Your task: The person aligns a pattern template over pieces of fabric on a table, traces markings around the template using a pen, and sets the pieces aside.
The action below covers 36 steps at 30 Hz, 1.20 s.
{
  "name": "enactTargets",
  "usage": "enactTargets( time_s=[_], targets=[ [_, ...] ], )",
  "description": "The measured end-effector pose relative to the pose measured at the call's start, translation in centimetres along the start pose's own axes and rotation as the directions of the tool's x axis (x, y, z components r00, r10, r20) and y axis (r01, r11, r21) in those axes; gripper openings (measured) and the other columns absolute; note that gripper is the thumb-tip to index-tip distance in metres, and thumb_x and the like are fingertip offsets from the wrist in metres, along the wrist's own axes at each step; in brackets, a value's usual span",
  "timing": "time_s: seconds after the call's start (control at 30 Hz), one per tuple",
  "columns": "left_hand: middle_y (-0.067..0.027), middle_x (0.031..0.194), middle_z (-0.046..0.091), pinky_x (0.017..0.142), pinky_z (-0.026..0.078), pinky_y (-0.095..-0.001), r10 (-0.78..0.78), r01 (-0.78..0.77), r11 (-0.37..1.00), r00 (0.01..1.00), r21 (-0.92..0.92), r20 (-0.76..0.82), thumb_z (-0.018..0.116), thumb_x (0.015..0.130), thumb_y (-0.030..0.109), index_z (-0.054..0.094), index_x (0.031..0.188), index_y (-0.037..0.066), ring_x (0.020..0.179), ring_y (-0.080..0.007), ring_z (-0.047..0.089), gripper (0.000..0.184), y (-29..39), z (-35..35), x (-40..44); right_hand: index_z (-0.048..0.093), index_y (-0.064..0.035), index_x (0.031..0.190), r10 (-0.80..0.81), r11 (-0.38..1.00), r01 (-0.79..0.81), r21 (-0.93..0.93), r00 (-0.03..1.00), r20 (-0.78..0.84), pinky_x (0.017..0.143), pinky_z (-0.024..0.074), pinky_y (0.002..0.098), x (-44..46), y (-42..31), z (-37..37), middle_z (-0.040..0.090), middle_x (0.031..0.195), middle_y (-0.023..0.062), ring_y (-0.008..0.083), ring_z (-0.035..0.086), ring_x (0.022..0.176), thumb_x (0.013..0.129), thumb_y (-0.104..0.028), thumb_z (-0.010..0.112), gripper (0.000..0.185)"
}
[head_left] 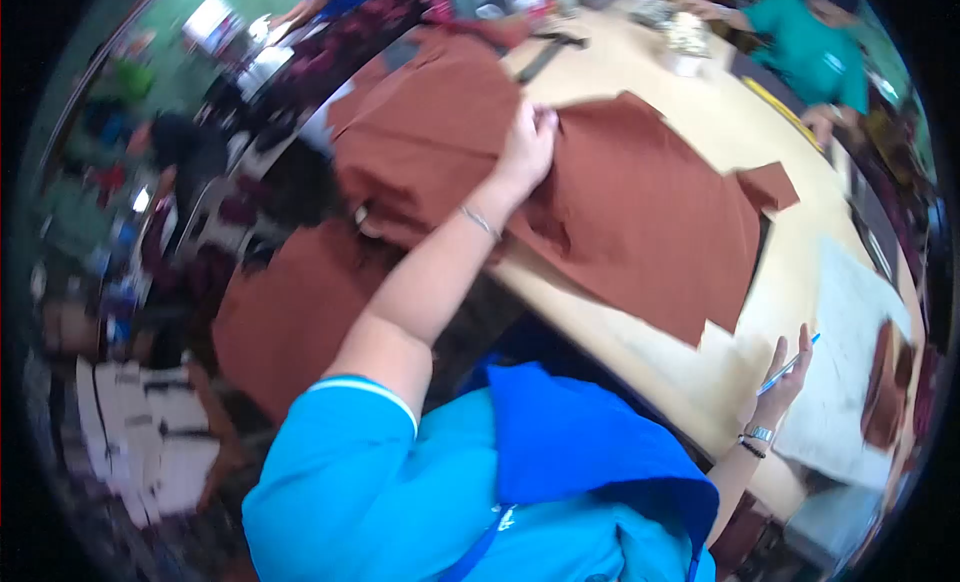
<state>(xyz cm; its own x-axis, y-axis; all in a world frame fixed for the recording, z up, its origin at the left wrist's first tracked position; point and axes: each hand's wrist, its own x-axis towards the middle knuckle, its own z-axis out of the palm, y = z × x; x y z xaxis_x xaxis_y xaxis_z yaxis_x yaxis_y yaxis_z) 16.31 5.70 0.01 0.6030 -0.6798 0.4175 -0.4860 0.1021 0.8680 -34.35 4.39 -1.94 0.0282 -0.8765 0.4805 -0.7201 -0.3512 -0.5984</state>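
A large reddish-brown sheet of material [660, 222] lies across the pale table [610, 62], its cut edges irregular, with part hanging over the near edge. My left hand [530, 142] is closed on the sheet near its middle, gripping a gathered fold. To the right, my right hand [785, 377] holds a thin blue and white pen [790, 363] between its fingers, some of them stretched out. That hand is apart from the brown sheet, near a whitish sheet [835, 322] on the table's right side.
Brown pieces [885, 382] rest on the whitish sheet. A dark hammer-like tool [550, 54] and a container [686, 52] stand further back. Across the table is a person in green [815, 47], beside a yellow strip [783, 110]. White pieces [150, 432] lie at lower left.
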Motion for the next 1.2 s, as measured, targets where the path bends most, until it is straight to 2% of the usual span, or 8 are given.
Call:
enactTargets(
  time_s=[0.4,0.53,0.6,0.7,0.8,0.9,1.13,1.2],
  targets=[
    [-0.0158,0.118,0.062,0.092,0.046,-0.0339,-0.073,0.358,0.913,0.617,0.196,-0.784,0.052,0.097,0.019,0.055,0.123,-0.008,0.105,-0.0231,0.059,0.038,-3.6,-51.8,-16.4,0.050,0.0014,0.132,0.097,0.960,-0.161,0.228,0.958,0.268,0.107,0.0398,0.0336,-0.8,1.1,4.2,0.055,0.133,0.0141,0.0220,0.052,0.123,0.094,-0.008,0.061,0.041],
    [-0.0201,0.107,0.066,0.088,0.048,-0.0348,0.003,0.648,0.694,0.434,0.314,-0.901,0.048,0.097,0.020,0.062,0.110,-0.009,0.100,-0.0298,0.063,0.034,-6.4,-59.9,-29.0,0.050,0.0018,0.132,0.079,0.975,-0.132,0.181,0.958,0.275,0.108,0.0383,0.0342,-0.8,0.8,4.0,0.054,0.135,0.0142,0.0227,0.051,0.125,0.094,-0.008,0.061,0.041],
    [-0.0229,0.127,0.056,0.096,0.044,-0.0452,-0.185,0.837,0.466,0.409,0.287,-0.893,0.054,0.095,0.034,0.057,0.121,-0.003,0.115,-0.0340,0.056,0.045,-7.0,-62.9,-34.3,0.050,0.0017,0.132,0.067,0.981,-0.114,0.158,0.958,0.278,0.109,0.0377,0.0345,-0.7,0.9,4.0,0.054,0.136,0.0141,0.0230,0.050,0.126,0.094,-0.009,0.061,0.041],
    [-0.0224,0.149,0.033,0.104,0.031,-0.0614,0.060,0.888,-0.340,0.348,0.309,-0.935,0.058,0.088,0.053,0.047,0.135,0.006,0.134,-0.0368,0.037,0.067,-1.2,-46.7,-30.9,0.051,0.0017,0.132,0.073,0.984,-0.114,0.136,0.959,0.274,0.108,0.0379,0.0344,-0.7,0.9,4.0,0.055,0.134,0.0137,0.0229,0.051,0.125,0.094,-0.009,0.061,0.040],
    [-0.0183,0.158,0.011,0.108,0.014,-0.0702,-0.435,0.512,-0.260,0.694,0.818,-0.573,0.060,0.078,0.068,0.034,0.146,0.015,0.145,-0.0374,0.013,0.090,-3.2,-40.3,-30.9,0.052,0.0016,0.131,0.066,0.992,-0.091,0.083,0.961,0.268,0.108,0.0378,0.0345,-0.6,0.7,3.9,0.056,0.133,0.0142,0.0229,0.051,0.124,0.094,-0.009,0.061,0.040],
    [-0.0154,0.159,0.013,0.110,0.012,-0.0684,-0.567,0.200,-0.134,0.788,0.971,-0.241,0.061,0.077,0.068,0.030,0.149,0.017,0.147,-0.0349,0.011,0.094,-6.6,-33.8,-31.6,0.052,0.0019,0.130,0.081,0.988,-0.114,0.107,0.958,0.274,0.108,0.0374,0.0345,-0.7,0.1,4.0,0.056,0.132,0.0148,0.0231,0.052,0.123,0.094,-0.010,0.062,0.040],
    [-0.0032,0.140,0.050,0.109,0.021,-0.0660,-0.610,0.537,-0.027,0.659,0.843,-0.440,0.050,0.095,0.043,0.051,0.130,0.018,0.131,-0.0238,0.045,0.042,-12.5,-33.8,-30.7,0.054,-0.0006,0.130,0.006,1.000,-0.004,-0.009,0.967,0.254,0.104,0.0422,0.0358,-0.6,-0.7,3.4,0.059,0.127,0.0154,0.0252,0.055,0.120,0.090,-0.009,0.066,0.042],
    [0.0008,0.130,0.056,0.108,0.023,-0.0652,-0.510,0.509,-0.033,0.731,0.860,-0.453,0.046,0.098,0.038,0.055,0.121,0.018,0.124,-0.0220,0.052,0.032,-13.3,-34.3,-31.3,0.055,-0.0021,0.130,0.015,1.000,-0.015,0.000,0.970,0.242,0.103,0.0430,0.0354,-0.7,-0.8,3.4,0.059,0.126,0.0142,0.0248,0.056,0.119,0.089,-0.008,0.067,0.043]
  ],
)
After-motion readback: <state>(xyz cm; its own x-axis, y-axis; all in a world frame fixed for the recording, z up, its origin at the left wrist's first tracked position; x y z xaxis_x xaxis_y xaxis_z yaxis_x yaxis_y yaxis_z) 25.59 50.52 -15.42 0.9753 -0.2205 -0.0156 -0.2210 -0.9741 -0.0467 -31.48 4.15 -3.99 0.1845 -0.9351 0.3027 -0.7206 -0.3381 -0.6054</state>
